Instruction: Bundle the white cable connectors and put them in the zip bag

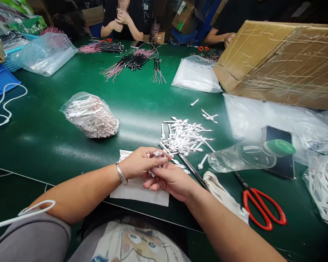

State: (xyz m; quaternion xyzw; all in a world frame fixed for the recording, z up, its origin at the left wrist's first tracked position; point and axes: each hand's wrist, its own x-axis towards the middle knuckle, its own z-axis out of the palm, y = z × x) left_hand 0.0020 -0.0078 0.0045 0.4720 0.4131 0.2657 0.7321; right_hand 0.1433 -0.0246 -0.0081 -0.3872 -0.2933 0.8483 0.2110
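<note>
My left hand (pixel 140 160) is closed around a small bunch of short white connector cables (pixel 157 154), their ends sticking up between thumb and fingers. From the right, my right hand (pixel 176 179) pinches at the same bunch, thumb and fingertips meeting those of the left. Both hands are above a white sheet (pixel 142 196) at the table's near edge. Just beyond them spreads a loose pile of similar white cables (pixel 183 136). Dark tweezers or a similar slim tool (pixel 192 168) lie beside the pile, partly hidden by my right arm.
A bag of cables (pixel 91 116) sits left on the green table (pixel 136 98). To the right are a bottle (pixel 240 156), a phone (pixel 280 167), red-handled scissors (pixel 262 207), a white cloth (pixel 224 193) and a large carton (pixel 278 62). Black-and-pink wire bundles (pixel 136 60) lie near people opposite.
</note>
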